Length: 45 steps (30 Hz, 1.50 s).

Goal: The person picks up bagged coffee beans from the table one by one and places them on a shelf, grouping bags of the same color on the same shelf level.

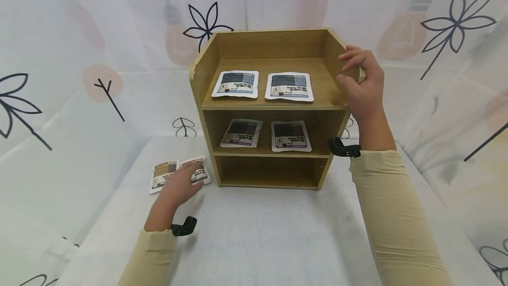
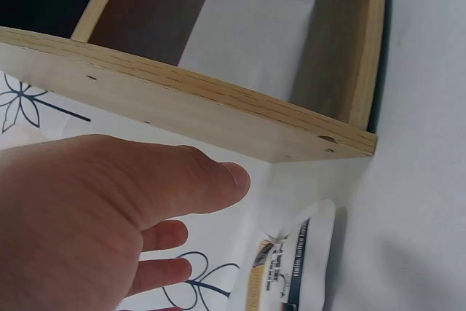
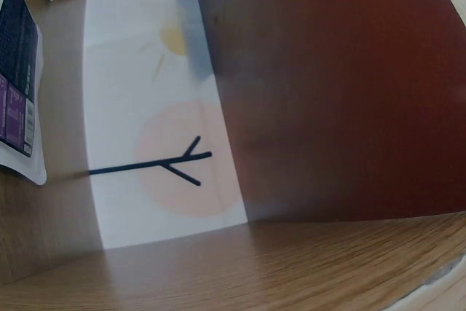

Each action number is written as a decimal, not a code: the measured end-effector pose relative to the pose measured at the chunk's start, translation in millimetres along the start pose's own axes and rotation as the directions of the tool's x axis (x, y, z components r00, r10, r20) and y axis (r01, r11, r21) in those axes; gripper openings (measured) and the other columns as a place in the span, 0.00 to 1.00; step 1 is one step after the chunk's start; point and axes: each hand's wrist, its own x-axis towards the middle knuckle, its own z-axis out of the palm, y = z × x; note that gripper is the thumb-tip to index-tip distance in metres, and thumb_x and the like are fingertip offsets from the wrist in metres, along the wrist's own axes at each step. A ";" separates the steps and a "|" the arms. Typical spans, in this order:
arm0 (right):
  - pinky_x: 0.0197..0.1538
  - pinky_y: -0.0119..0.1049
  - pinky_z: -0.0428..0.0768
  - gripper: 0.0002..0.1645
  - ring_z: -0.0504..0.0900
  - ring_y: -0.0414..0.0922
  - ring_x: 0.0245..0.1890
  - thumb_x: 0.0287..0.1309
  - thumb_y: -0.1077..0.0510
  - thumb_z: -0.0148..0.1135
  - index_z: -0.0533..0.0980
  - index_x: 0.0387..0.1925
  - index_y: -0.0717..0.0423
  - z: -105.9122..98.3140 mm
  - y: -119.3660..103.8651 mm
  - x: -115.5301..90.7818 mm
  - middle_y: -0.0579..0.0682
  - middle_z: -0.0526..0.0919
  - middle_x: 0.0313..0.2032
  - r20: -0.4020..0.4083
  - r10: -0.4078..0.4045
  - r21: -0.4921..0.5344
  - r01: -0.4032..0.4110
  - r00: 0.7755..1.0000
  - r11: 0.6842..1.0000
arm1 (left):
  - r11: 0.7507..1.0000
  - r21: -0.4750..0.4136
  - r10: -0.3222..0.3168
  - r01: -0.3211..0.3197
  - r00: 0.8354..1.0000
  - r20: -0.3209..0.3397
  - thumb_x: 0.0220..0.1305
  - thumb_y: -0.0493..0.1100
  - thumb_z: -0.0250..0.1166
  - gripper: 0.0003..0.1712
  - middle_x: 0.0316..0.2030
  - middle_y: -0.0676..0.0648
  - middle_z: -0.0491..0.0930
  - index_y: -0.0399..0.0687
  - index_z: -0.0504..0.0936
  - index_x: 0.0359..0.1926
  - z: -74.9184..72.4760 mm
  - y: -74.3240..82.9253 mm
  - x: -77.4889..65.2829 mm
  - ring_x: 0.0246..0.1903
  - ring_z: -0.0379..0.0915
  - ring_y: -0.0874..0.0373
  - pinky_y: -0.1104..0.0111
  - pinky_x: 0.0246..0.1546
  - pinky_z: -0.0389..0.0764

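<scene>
A small wooden shelf (image 1: 274, 44) stands on the white table, with my right hand (image 1: 366, 78) gripping the upper edge of its right side panel. In the right wrist view only the inside of the shelf (image 3: 218, 267) shows; the hand is hidden. To the left of the shelf, my left hand (image 1: 183, 187) hovers with loose, spread fingers over two flat pouches. The brown-labelled pouch (image 1: 163, 173) lies left of the hand. The second pouch (image 1: 200, 175) is partly covered by the fingers. In the left wrist view the thumb points toward the shelf's side, above a pouch (image 2: 287, 264).
Two blue-labelled pouches (image 1: 235, 84) lie side by side on the top shelf. Two purple-labelled pouches (image 1: 291, 136) rest on the middle level. White cloth (image 1: 119, 122) printed with flowers and bulbs hangs behind and beside the table (image 1: 258, 233).
</scene>
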 end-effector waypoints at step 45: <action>0.74 0.51 0.57 0.07 0.67 0.42 0.67 0.49 0.68 0.51 0.69 0.32 0.70 -1.9 9.9 2.2 0.34 0.78 0.42 0.002 0.024 -0.029 -0.024 1.000 0.999 | 0.999 0.014 -0.029 0.029 1.000 0.009 0.59 0.37 0.66 0.30 0.64 0.36 0.68 0.44 0.72 0.64 42.7 -22.7 28.0 0.65 0.62 0.38 0.45 0.64 0.68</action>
